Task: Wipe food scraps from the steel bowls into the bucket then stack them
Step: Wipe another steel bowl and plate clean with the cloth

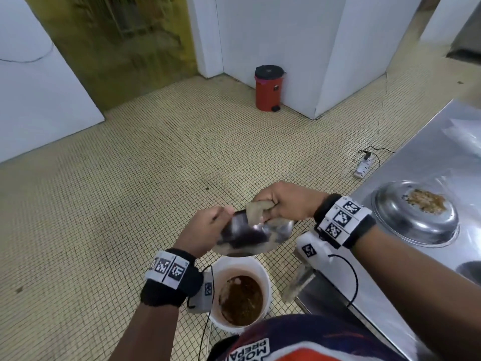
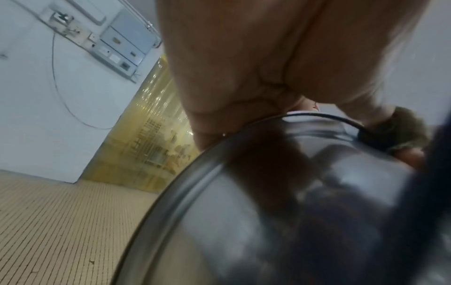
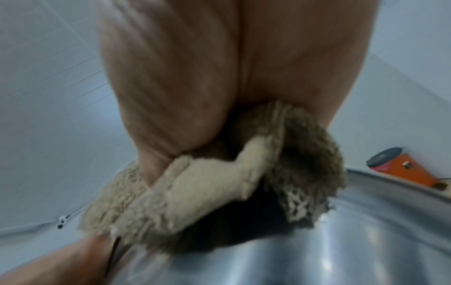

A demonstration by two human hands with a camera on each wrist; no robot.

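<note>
My left hand (image 1: 208,227) grips the rim of a steel bowl (image 1: 250,238), tilted above the white bucket (image 1: 263,272) of brown scraps on the floor. The right hand (image 1: 283,201) clutches a beige cloth (image 1: 256,211) bunched against the bowl's far rim. In the left wrist view the bowl (image 2: 268,212) fills the lower right, under the left hand (image 2: 244,77). In the right wrist view the cloth (image 3: 219,185) hangs from the right hand (image 3: 219,67) over the bowl (image 3: 341,241). A second steel bowl (image 1: 416,217) with food scraps sits on the steel counter (image 1: 429,157) at right.
A red pedal bin (image 1: 268,88) stands by the white wall corner. A power strip (image 1: 364,166) with its cable lies on the tiled floor beside the counter. Another dark bowl edge (image 1: 471,269) shows at the counter's right. A yellow strip curtain (image 1: 125,43) hangs at the back left.
</note>
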